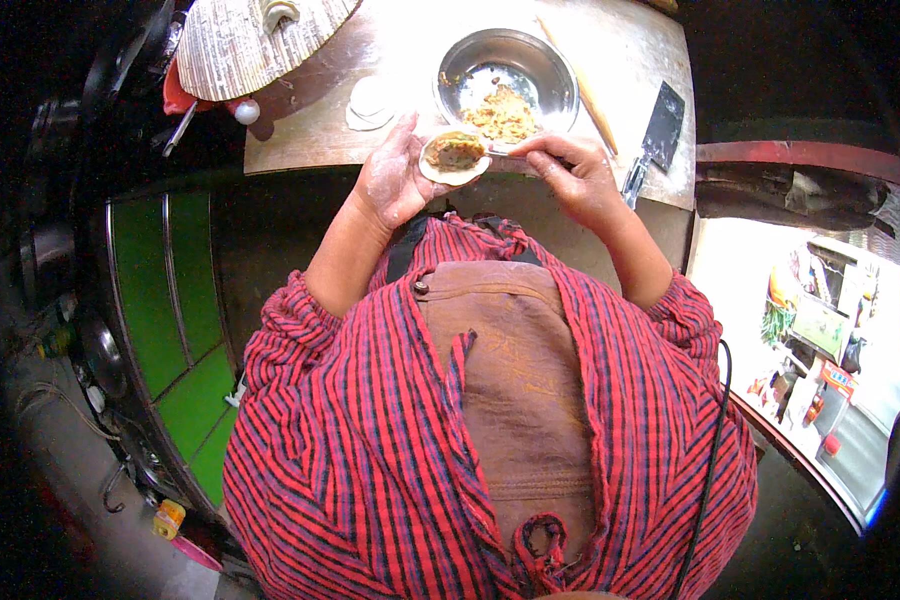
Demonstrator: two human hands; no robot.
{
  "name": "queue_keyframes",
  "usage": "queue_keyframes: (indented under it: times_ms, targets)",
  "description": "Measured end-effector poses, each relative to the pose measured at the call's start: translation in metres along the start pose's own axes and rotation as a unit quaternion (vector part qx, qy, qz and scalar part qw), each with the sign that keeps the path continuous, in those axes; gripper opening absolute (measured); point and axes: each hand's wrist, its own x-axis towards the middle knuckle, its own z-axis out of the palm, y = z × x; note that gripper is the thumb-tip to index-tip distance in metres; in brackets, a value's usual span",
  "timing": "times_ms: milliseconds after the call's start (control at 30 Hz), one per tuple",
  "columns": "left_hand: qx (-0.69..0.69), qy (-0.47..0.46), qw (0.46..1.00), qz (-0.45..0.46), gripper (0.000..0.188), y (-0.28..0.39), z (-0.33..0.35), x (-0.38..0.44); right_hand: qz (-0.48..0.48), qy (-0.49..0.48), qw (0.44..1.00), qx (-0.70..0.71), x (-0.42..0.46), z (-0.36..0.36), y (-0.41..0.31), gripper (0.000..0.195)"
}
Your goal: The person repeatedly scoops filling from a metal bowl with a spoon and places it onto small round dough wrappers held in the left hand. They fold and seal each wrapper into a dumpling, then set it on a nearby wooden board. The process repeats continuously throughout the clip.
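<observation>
On the palm and fingers of my left hand [394, 176] rests a round dough wrapper [461, 178] with a mound of filling [457, 152] in its middle. My right hand [579, 178] is just to the right, its fingers pinched around what looks like a thin utensil [499, 149], mostly hidden, pointing at the wrapper's edge. Beyond both hands stands a steel bowl [556, 75], with chopped yellowish filling [502, 116] gathered on its near side. A few flat dough wrappers [371, 103] lie overlapped to the left of the bowl. Flour dusts my left hand.
A wooden rolling pin [586, 90] lies right of the bowl, and a cleaver [663, 127] sits near the right edge of the wooden board [300, 139]. At the upper left, a round slatted tray [247, 64] carries a shaped dumpling [279, 13]. Green cabinet doors [146, 300] stand at left.
</observation>
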Motion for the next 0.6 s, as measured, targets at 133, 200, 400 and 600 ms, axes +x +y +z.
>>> queue_keyframes:
  times_ms: [133,200,400,600]
  targets:
    - [-0.019,0.005,1.0,0.025,0.061,0.0,-0.001,0.003,0.111,0.043,0.981,0.15,-0.004,-0.003,-0.009,0.016]
    - [-0.021,0.013,0.998,0.052,0.059,-0.001,-0.003,0.005,0.195,0.046,0.947,0.252,-0.005,-0.007,-0.011,0.016]
    - [-0.001,0.027,0.994,0.103,0.052,-0.002,0.002,0.008,0.335,0.105,0.817,0.458,-0.016,-0.009,0.005,0.016]
    - [0.021,0.03,0.994,0.105,0.05,-0.01,0.004,0.015,0.38,0.132,0.756,0.516,-0.016,-0.006,0.007,0.017]
